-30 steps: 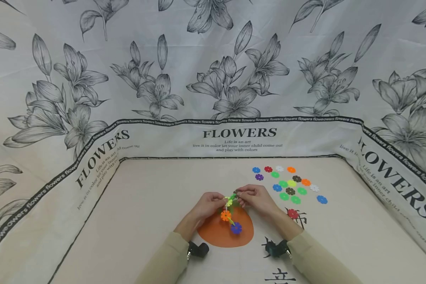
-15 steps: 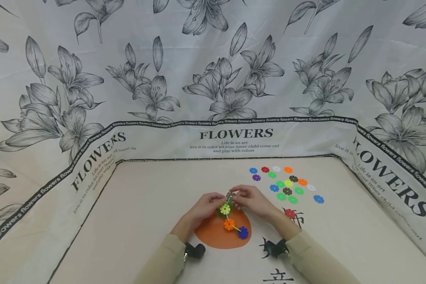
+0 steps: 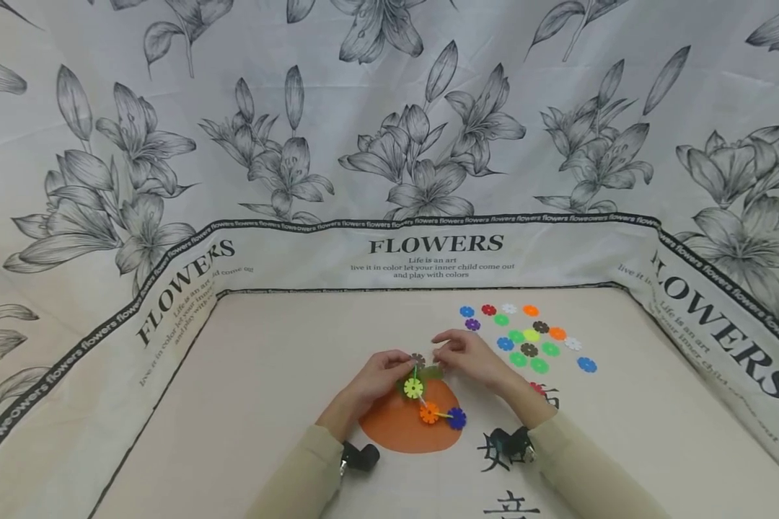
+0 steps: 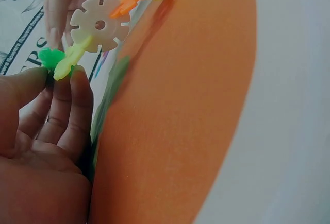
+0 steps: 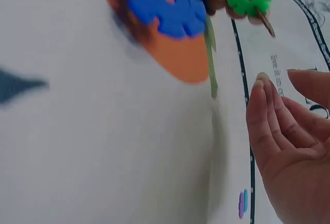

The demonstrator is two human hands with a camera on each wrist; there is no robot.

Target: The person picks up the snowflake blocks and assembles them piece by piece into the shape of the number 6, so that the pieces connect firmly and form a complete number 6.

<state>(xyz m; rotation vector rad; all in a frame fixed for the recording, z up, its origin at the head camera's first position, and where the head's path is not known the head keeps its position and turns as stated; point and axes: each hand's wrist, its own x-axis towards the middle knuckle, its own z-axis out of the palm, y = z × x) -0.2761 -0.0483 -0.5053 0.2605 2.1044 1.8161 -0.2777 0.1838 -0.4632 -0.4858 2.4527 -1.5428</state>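
My left hand [image 3: 379, 376] pinches a chain of interlocking plastic snowflake discs between thumb and fingers. In the left wrist view the grip falls around a green disc [image 4: 51, 57], joined to a yellow disc [image 4: 72, 59] and a white disc [image 4: 100, 24]. A brown disc [image 3: 418, 360] stands at the chain's far end. Toward the other end hang an orange disc [image 3: 430, 413] and a blue disc [image 3: 456, 419]. My right hand [image 3: 472, 358] is apart from the chain, to its right, with a gap between thumb and fingertips and nothing held there.
Several loose snowflake discs, among them a yellow one [image 3: 531, 335], lie spread on the cloth at the back right. A red disc [image 3: 536, 388] is partly hidden by the right forearm. Beneath the chain is an orange printed shape [image 3: 405, 432]. A flower-printed curtain [image 3: 428, 252] borders the back.
The right hand has let go of the brown disc and drawn back to the right. Held by the left hand, the chain has swung its orange and blue end rightward.
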